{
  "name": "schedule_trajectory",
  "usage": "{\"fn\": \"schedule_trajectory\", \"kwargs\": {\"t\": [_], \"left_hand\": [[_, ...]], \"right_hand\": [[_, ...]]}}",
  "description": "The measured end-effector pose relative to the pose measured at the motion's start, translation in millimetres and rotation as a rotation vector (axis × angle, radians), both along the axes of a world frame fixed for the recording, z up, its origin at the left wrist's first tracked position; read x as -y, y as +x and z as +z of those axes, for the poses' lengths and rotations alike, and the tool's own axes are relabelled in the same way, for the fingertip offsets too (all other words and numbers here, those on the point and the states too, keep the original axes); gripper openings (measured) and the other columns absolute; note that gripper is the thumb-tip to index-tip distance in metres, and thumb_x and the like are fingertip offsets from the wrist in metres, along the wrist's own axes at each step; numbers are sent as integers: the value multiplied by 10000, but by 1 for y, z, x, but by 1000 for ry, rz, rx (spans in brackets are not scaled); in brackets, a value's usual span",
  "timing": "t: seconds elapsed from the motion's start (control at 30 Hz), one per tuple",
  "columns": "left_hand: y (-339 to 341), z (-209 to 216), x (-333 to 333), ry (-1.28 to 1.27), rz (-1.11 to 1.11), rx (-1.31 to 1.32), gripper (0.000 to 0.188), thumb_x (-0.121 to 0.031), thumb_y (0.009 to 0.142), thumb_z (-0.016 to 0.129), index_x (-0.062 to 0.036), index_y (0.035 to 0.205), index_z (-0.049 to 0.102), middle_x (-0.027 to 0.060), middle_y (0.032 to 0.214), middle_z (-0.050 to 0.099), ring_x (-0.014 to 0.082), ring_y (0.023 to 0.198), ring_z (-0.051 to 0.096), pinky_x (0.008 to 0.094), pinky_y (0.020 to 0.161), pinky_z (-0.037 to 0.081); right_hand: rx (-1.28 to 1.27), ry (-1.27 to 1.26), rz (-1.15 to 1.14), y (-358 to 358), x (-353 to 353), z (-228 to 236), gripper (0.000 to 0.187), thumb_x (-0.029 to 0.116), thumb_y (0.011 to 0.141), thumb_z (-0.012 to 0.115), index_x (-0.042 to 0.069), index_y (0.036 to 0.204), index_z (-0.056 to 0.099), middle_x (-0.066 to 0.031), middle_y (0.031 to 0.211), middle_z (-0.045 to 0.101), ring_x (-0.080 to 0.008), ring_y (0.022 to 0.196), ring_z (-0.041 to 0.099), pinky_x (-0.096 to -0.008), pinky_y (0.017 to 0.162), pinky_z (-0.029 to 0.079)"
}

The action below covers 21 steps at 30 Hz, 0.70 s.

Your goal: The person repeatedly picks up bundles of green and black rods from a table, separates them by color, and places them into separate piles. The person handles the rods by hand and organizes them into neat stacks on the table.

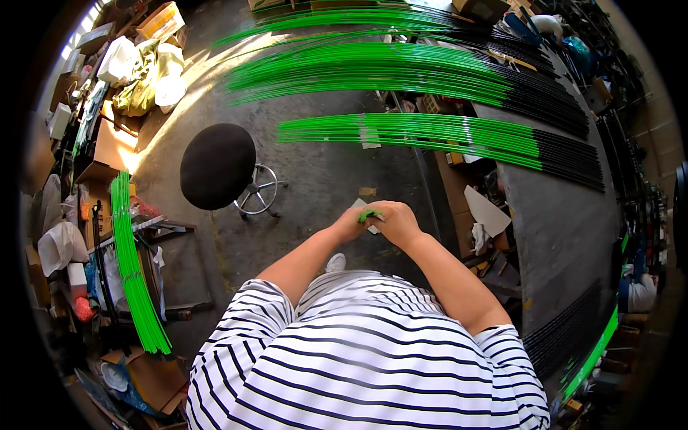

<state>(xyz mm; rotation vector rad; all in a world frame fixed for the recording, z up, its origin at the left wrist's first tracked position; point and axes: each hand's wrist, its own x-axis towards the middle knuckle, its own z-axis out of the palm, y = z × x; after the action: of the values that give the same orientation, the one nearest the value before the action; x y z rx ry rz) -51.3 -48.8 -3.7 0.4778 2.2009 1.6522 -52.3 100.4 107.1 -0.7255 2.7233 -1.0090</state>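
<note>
In front of my body, both hands meet above the dark floor. My left hand (349,225) is closed, its fingers pressed against the right one. Curled toward it is my right hand (398,221), also closed. A small bright green piece (370,214), thin and bunched up, sticks out between the fingers of both hands; its exact kind is too small to tell. A flat white piece (373,229) shows just under the fingers, and I cannot tell whether it is held or lies on the floor.
Bundles of long green rods with black ends (408,129) jut leftward off the grey table (548,236). A black round stool (218,166) stands ahead on the left. More green rods (132,272) rest on a frame at left, beside cluttered boxes and bags.
</note>
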Motion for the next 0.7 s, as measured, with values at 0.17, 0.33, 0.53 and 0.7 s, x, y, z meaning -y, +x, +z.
{"fn": "schedule_trajectory", "kwargs": {"t": [0.17,0.33,0.53,0.7], "left_hand": [[-8,0,14,96,-1,11,158,-175,835,620,-56,936,602,138,822,626,261,745,593,334,684,454],[-17,4,27,31,25,55,179,-230,852,606,-52,870,592,134,749,605,252,689,573,339,634,438],[-31,-13,10,142,-11,-33,210,-268,852,602,-61,829,582,147,719,586,279,656,557,364,602,423],[-39,-2,5,-13,-89,-16,223,-264,855,607,-49,903,573,143,762,589,293,721,570,352,657,438]], "right_hand": [[-25,-285,-81,-11,16,91,174,35,713,701,36,884,673,-102,901,677,-197,805,658,-270,711,508],[-273,-389,108,-22,28,316,147,83,822,634,-20,928,633,-121,896,661,-186,840,630,-288,759,498],[-195,-257,-3,-40,19,303,185,128,864,569,-5,990,590,-118,928,643,-175,846,620,-276,763,498],[-191,-306,-277,-24,0,245,218,167,900,516,7,1042,555,-116,956,627,-166,851,611,-265,767,498]]}}
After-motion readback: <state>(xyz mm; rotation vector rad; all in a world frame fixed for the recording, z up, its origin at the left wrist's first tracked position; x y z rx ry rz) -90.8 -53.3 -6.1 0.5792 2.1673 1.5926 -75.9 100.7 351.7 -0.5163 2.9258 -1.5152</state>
